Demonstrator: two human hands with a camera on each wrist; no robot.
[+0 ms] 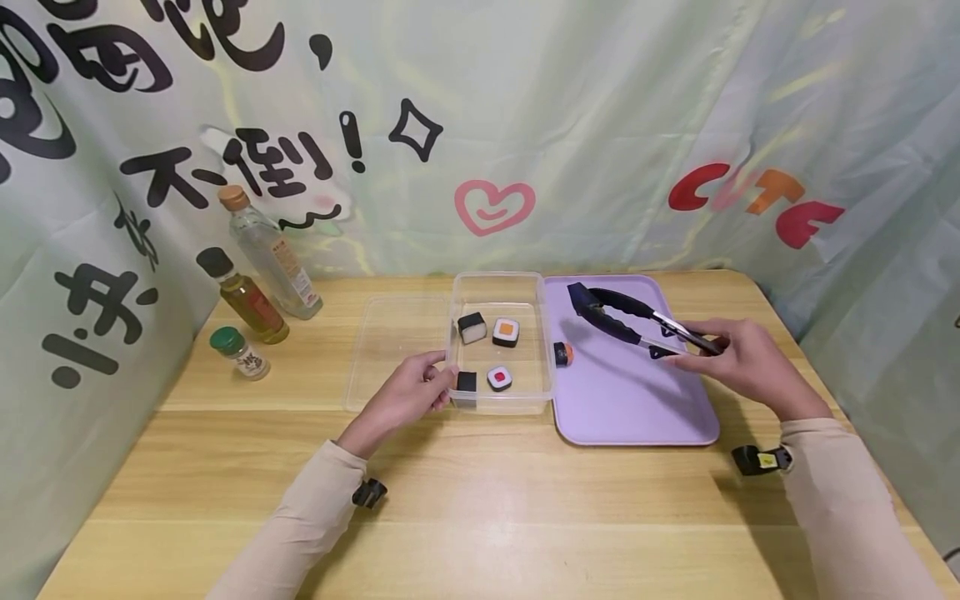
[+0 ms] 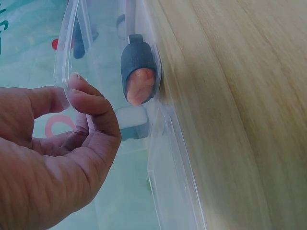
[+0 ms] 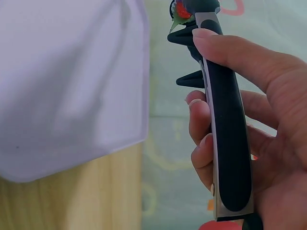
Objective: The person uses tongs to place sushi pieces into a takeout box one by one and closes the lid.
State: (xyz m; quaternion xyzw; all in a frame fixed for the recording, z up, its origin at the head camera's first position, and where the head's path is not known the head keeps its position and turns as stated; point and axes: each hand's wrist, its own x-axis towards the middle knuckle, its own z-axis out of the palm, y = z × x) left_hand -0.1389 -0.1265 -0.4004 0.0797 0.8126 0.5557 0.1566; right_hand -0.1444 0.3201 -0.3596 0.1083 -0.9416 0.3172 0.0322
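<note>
My left hand (image 1: 411, 387) pinches the rim at the near left corner of a clear plastic box (image 1: 501, 403). Inside the box sit several toy sushi pieces, among them one with an orange centre (image 1: 506, 331) and one with a red centre (image 1: 499, 378). A dark-wrapped piece with an orange top (image 2: 139, 72) shows through its wall in the left wrist view. My right hand (image 1: 738, 358) grips black-and-silver tongs (image 1: 618, 323) above a lilac tray (image 1: 637, 417). Around the tongs' far end, a red-and-green piece (image 3: 182, 10) appears; whether they hold it I cannot tell.
A dark-and-orange sushi piece (image 1: 562, 354) lies at the tray's left edge, beside the box. A clear lid (image 1: 390, 333) lies left of the box. Two glass bottles (image 1: 281, 258) and a green-capped shaker (image 1: 240, 354) stand at the back left. A printed curtain (image 1: 600, 125) hangs behind.
</note>
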